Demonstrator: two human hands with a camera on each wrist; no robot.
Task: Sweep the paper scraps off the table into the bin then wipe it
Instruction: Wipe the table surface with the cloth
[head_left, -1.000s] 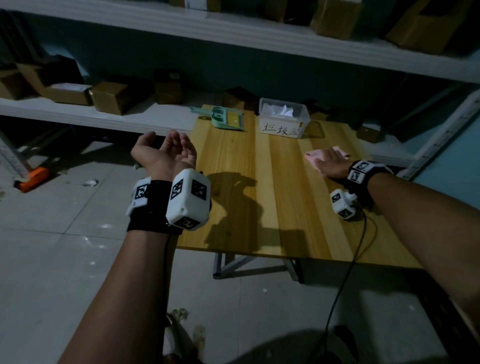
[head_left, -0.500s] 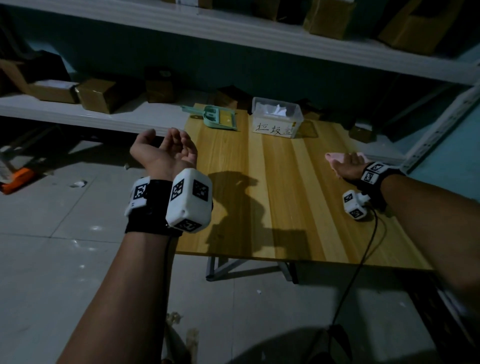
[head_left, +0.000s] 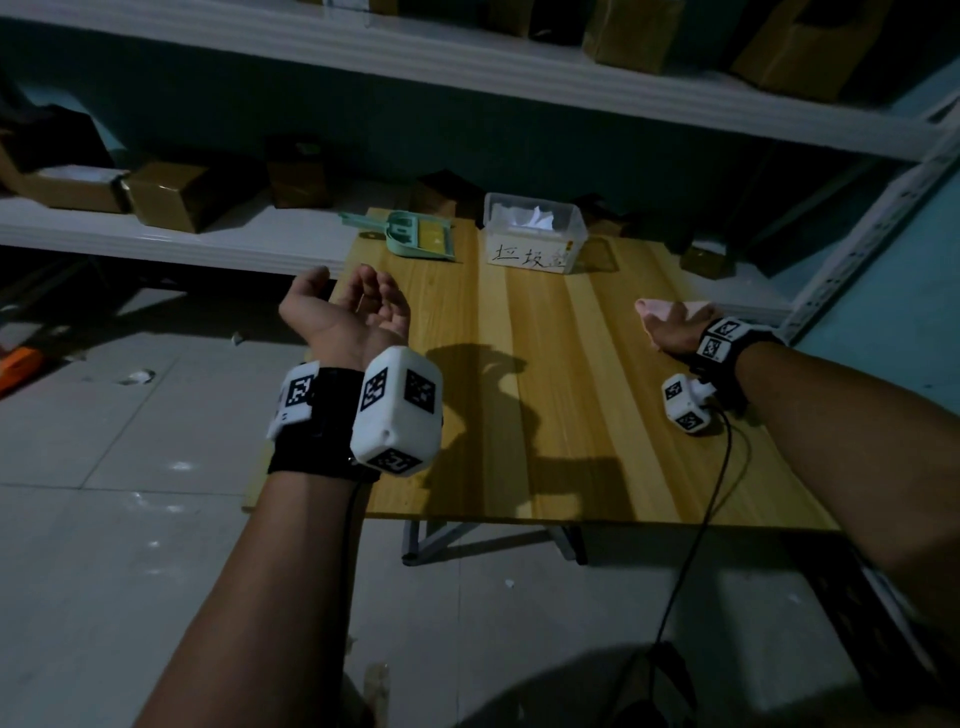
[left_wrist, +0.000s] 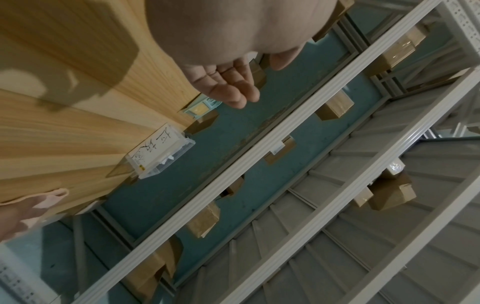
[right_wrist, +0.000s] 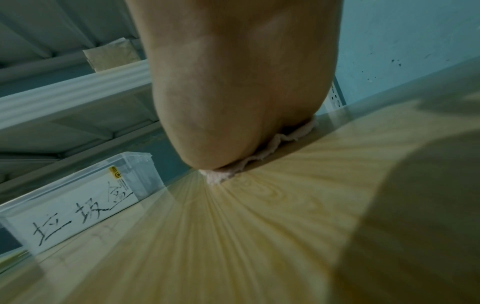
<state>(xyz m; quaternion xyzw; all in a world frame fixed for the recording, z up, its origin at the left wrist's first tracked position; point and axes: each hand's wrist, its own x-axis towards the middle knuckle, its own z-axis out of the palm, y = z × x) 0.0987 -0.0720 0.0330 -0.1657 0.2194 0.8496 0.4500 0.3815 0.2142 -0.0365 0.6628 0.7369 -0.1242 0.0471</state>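
My right hand (head_left: 675, 327) lies flat on a pink cloth (head_left: 655, 310) near the right edge of the wooden table (head_left: 545, 395); the right wrist view shows the cloth (right_wrist: 223, 174) pressed under the palm (right_wrist: 233, 102). My left hand (head_left: 353, 306) hovers palm up over the table's left edge, fingers loosely curled and holding nothing; its fingers (left_wrist: 233, 90) show in the left wrist view. A clear plastic bin (head_left: 532, 239) with a handwritten label holds white paper scraps at the table's far edge. I see no scraps on the tabletop.
A green dustpan with a brush (head_left: 415, 236) lies at the table's far left corner. White metal shelves (head_left: 467, 62) with cardboard boxes (head_left: 171, 195) stand behind. Bits of white litter (head_left: 137, 375) and an orange object (head_left: 15, 366) lie on the grey floor at left.
My right hand has slid the pink cloth to the right, toward the table's right edge. The left hand has stayed palm up at the left edge.
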